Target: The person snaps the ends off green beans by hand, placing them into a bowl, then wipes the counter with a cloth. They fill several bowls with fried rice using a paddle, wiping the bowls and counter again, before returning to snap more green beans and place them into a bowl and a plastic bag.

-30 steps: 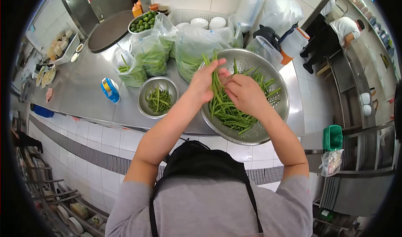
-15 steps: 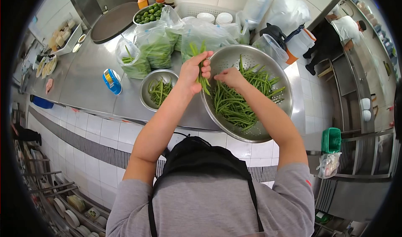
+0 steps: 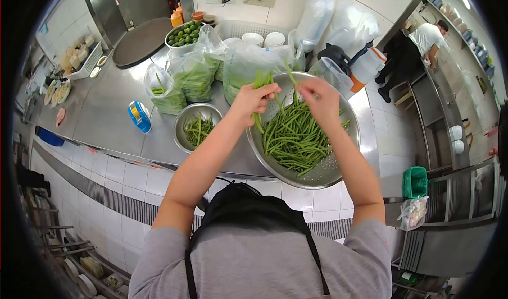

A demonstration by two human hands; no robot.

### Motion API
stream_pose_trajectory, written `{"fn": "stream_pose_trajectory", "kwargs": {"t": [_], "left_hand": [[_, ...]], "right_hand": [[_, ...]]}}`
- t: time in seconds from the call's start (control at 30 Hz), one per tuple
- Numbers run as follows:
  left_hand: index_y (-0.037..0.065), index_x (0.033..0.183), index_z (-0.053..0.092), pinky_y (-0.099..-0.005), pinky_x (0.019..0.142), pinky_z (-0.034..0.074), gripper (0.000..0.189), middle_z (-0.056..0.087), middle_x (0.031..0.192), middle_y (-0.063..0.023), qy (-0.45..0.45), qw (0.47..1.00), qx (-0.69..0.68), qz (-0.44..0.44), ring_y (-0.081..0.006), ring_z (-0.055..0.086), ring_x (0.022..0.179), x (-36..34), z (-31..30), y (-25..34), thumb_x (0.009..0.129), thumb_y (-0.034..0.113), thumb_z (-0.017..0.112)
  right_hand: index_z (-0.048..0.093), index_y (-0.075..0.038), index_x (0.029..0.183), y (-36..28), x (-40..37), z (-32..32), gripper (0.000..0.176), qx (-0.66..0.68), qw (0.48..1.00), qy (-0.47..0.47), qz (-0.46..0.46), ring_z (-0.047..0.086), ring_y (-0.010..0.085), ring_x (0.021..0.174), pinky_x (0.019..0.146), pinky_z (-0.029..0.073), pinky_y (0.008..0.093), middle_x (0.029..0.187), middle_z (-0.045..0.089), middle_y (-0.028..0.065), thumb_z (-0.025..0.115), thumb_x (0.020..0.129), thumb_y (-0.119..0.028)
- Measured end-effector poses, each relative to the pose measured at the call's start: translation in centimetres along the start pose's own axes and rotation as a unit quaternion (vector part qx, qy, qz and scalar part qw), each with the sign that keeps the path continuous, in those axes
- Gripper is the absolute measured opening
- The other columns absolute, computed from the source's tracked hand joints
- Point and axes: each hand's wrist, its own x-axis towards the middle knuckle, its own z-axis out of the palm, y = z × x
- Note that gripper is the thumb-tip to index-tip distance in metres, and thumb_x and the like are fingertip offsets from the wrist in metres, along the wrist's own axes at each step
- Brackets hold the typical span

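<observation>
My left hand point(image 3: 255, 104) is closed around a small bunch of green beans point(image 3: 261, 82) above the left rim of a large steel colander point(image 3: 329, 178). Over the colander, my right hand point(image 3: 321, 99) is slightly blurred and pinches a single green bean point(image 3: 291, 78), which sticks up from its fingertips. A heap of green beans point(image 3: 296, 138) covers much of the colander's bottom. To the left stands a smaller steel bowl point(image 3: 179, 135) holding short green bean pieces point(image 3: 198, 130).
Plastic bags of green beans point(image 3: 191, 77) stand behind the bowl. A blue-and-white container point(image 3: 139, 117) sits on the steel counter point(image 3: 106, 114). Further back are a bowl of limes point(image 3: 185, 34) and white cups point(image 3: 253, 39). A co-worker point(image 3: 423, 42) bends over a counter at right.
My right hand has risen from the beans in the colander and moved right, with one bean at its fingertips. The left hand still grips its bunch. The whole view has shifted slightly.
</observation>
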Motion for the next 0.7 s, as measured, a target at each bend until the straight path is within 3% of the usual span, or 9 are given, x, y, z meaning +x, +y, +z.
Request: {"fn": "stream_pose_trajectory", "kwargs": {"t": [0.03,0.07,0.23,0.37,0.43,0.47,0.5,0.57,0.7], "left_hand": [[0.002,0.086,0.059,-0.0159,0.035,0.018,0.018,0.047,0.064,0.0047,-0.02,0.998,-0.057,-0.033,-0.0003,0.028,0.042,0.1,-0.2,0.0,0.081,0.019,0.061],[0.002,0.085,0.058,-0.0151,0.034,0.018,0.017,0.047,0.065,0.0042,-0.04,0.991,-0.112,-0.067,0.0,0.028,0.041,0.3,-0.3,-0.1,0.081,0.018,0.059],[0.001,0.087,0.058,-0.0156,0.035,0.019,0.018,0.044,0.061,0.0048,-0.088,0.977,-0.155,-0.118,-0.0007,0.028,0.041,0.5,1.4,-0.9,0.083,0.018,0.058],[0.003,0.094,0.058,-0.0161,0.036,0.017,0.019,0.037,0.056,0.0085,0.02,0.998,-0.055,-0.009,-0.0001,0.025,0.042,0.0,1.2,-0.6,0.084,0.019,0.057],[0.005,0.098,0.058,-0.0178,0.037,0.018,0.023,0.032,0.053,0.0101,0.025,0.997,-0.058,0.032,-0.0003,0.024,0.043,-0.9,2.0,0.4,0.083,0.021,0.059],[0.005,0.097,0.058,-0.0181,0.038,0.018,0.024,0.031,0.053,0.0102,-0.021,0.996,0.082,0.029,-0.0005,0.024,0.042,-1.3,2.4,0.8,0.082,0.023,0.06],[0.005,0.095,0.058,-0.0184,0.039,0.019,0.025,0.031,0.053,0.0104,-0.069,0.973,0.22,0.026,-0.0006,0.023,0.042,-1.4,2.7,0.9,0.081,0.026,0.061],[0.005,0.092,0.058,-0.0181,0.04,0.019,0.025,0.032,0.053,0.0104,-0.115,0.973,0.201,0.008,-0.0008,0.024,0.043,-1.1,2.1,0.3,0.081,0.028,0.061],[0.007,0.078,0.056,-0.018,0.041,0.022,0.024,0.036,0.052,0.0083,-0.131,0.982,0.12,-0.064,-0.0023,0.031,0.044,-0.9,0.2,0.3,0.081,0.031,0.061]], "right_hand": [[0.063,-0.004,0.091,-0.1,-0.8,-0.2,0.022,-0.227,0.939,-0.024,-0.257,0.054,0.0181,0.059,0.052,0.045,0.0255,0.075,0.058,0.0036,0.067,0.069,-0.006],[0.063,-0.007,0.093,-0.1,-1.6,-0.2,0.029,-0.242,0.916,-0.045,-0.317,0.055,0.0226,0.064,0.057,0.047,0.0281,0.079,0.057,0.0048,0.066,0.064,-0.003],[0.063,-0.011,0.094,-0.9,-2.5,0.2,0.034,-0.234,0.895,-0.101,-0.366,0.056,0.0211,0.074,0.062,0.047,0.0311,0.082,0.059,0.0041,0.066,0.062,-0.002],[0.064,-0.004,0.087,-1.3,-1.5,-0.5,0.02,-0.203,0.945,-0.011,-0.255,0.054,0.0171,0.059,0.057,0.044,0.0255,0.072,0.058,0.0034,0.065,0.068,-0.001],[0.065,-0.004,0.088,-0.8,-0.7,-1.4,0.02,-0.043,0.987,-0.122,0.095,0.053,0.0099,0.061,0.053,0.041,0.0233,0.073,0.06,0.0031,0.069,0.069,-0.009],[0.064,-0.002,0.091,-0.2,-0.5,-1.1,0.022,0.06,0.972,-0.132,0.185,0.051,0.0043,0.064,0.053,0.038,0.0194,0.074,0.061,-0.0002,0.069,0.071,-0.011],[0.064,-0.002,0.091,0.0,-0.5,-0.9,0.022,0.06,0.972,-0.13,0.187,0.051,0.0043,0.064,0.053,0.038,0.0194,0.074,0.061,-0.0002,0.069,0.071,-0.011],[0.064,-0.001,0.093,-0.6,-0.2,-0.2,0.023,0.197,0.945,-0.124,0.228,0.05,0.0048,0.063,0.053,0.038,0.0191,0.077,0.061,-0.0003,0.067,0.073,-0.011],[0.065,-0.002,0.088,2.1,-0.5,0.5,0.019,0.059,0.957,-0.157,0.238,0.055,0.0099,0.063,0.056,0.042,0.0233,0.077,0.063,0.0047,0.065,0.074,-0.016]]}}
